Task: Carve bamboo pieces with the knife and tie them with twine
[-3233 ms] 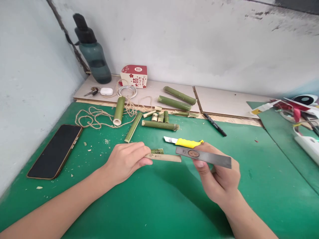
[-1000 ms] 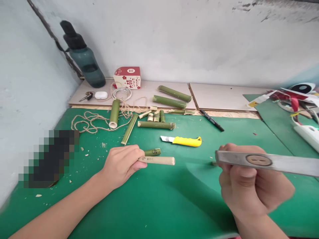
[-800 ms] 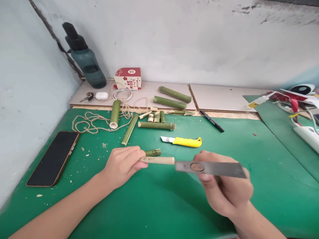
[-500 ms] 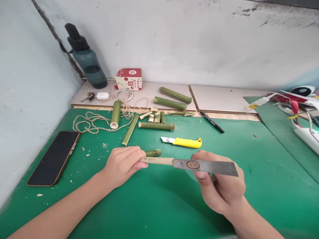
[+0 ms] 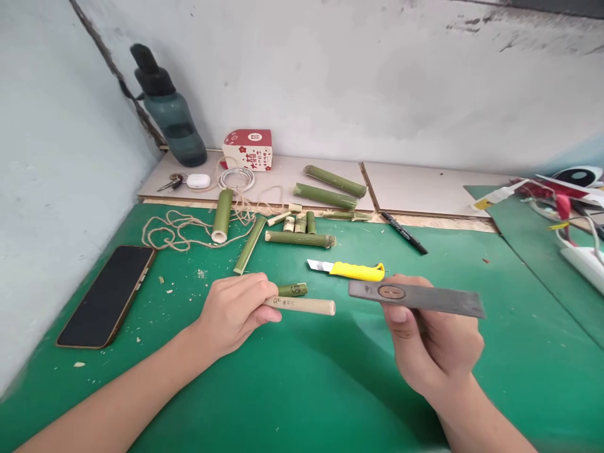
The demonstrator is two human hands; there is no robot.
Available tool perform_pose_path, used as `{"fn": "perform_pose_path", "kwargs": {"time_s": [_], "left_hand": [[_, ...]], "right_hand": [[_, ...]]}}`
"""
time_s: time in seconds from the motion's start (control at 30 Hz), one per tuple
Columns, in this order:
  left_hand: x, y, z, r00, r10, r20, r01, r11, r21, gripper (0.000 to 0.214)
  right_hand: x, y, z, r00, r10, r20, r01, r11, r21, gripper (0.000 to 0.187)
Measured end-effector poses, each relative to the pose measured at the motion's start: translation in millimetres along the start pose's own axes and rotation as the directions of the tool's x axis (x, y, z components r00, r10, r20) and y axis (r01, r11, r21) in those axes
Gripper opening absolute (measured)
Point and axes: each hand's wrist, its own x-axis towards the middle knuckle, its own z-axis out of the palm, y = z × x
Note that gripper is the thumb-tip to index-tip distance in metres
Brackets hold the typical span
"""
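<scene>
My left hand (image 5: 233, 313) is closed on a pale peeled bamboo stick (image 5: 306, 306), holding it flat on the green mat (image 5: 302, 390) with its free end pointing right. A short green bamboo piece (image 5: 292, 290) lies just behind the stick. My right hand (image 5: 436, 349) grips a flat grey metal blade (image 5: 418, 298) held level above the mat. The blade's left tip is a short way right of the stick's end, not touching it.
A yellow utility knife (image 5: 349, 270) lies behind my hands. Several green bamboo lengths (image 5: 299, 239), twine (image 5: 174, 228) and a black marker (image 5: 404, 233) sit further back. A phone (image 5: 107, 296) lies left; a dark bottle (image 5: 170, 110) and red-white box (image 5: 248, 150) stand by the wall.
The blade was swung out to the right, came back against the stick's end, and has now drawn off a little to the right. My left hand has kept hold of the stick.
</scene>
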Motion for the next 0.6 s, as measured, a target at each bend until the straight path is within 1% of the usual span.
{"fn": "perform_pose_path", "kwargs": {"time_s": [0.07, 0.1, 0.17, 0.23, 0.3, 0.33, 0.4, 0.43, 0.5, 0.57, 0.6], "left_hand": [[-0.2, 0.4, 0.3, 1.0, -0.002, 0.003, 0.002, 1.0, 0.006, 0.039], [-0.2, 0.3, 0.6, 1.0, -0.003, 0.006, 0.003, 1.0, 0.004, 0.039], [-0.3, -0.2, 0.9, 1.0, 0.003, 0.008, -0.003, 1.0, -0.009, 0.036], [-0.2, -1.1, 0.8, 1.0, 0.015, 0.008, -0.014, 1.0, -0.023, 0.032], [-0.2, -1.4, 0.3, 1.0, 0.02, 0.007, -0.02, 0.999, -0.033, 0.03], [-0.2, -1.2, 0.1, 1.0, 0.021, 0.008, -0.021, 0.999, -0.033, 0.03], [-0.2, 0.3, -0.4, 1.0, 0.025, 0.013, -0.025, 0.999, -0.03, 0.029], [-0.2, 1.4, -0.5, 0.999, 0.03, 0.016, -0.03, 0.999, -0.027, 0.029], [0.0, 4.1, -0.6, 0.999, 0.046, 0.016, -0.045, 0.999, -0.021, 0.03], [0.4, 6.7, -0.7, 0.998, 0.058, 0.011, -0.058, 0.998, -0.019, 0.032], [0.5, 7.7, -0.8, 0.998, 0.06, 0.009, -0.06, 0.998, -0.016, 0.032]], "right_hand": [[2.0, 4.1, 0.9, 0.996, 0.037, 0.078, -0.033, 0.998, -0.055, 0.015], [3.6, 8.0, 1.5, 0.989, 0.077, 0.125, -0.064, 0.992, -0.104, 0.015], [7.7, 20.8, 2.8, 0.957, 0.209, 0.203, -0.158, 0.957, -0.242, 0.018], [11.5, 40.2, 4.1, 0.895, 0.379, 0.237, -0.267, 0.879, -0.396, 0.021], [13.6, 63.2, 5.9, 0.823, 0.524, 0.217, -0.36, 0.778, -0.514, 0.021], [13.5, 74.8, 7.1, 0.793, 0.575, 0.199, -0.394, 0.735, -0.553, 0.023], [11.3, 95.7, 10.4, 0.76, 0.628, 0.168, -0.432, 0.681, -0.591, 0.026], [9.4, 104.3, 12.3, 0.755, 0.636, 0.159, -0.439, 0.671, -0.597, 0.027], [4.8, 117.5, 16.1, 0.764, 0.626, 0.156, -0.433, 0.677, -0.595, 0.029], [1.3, 124.8, 19.5, 0.791, 0.588, 0.166, -0.402, 0.705, -0.584, 0.031], [0.4, 126.1, 21.2, 0.813, 0.56, 0.162, -0.383, 0.723, -0.576, 0.03]]}}
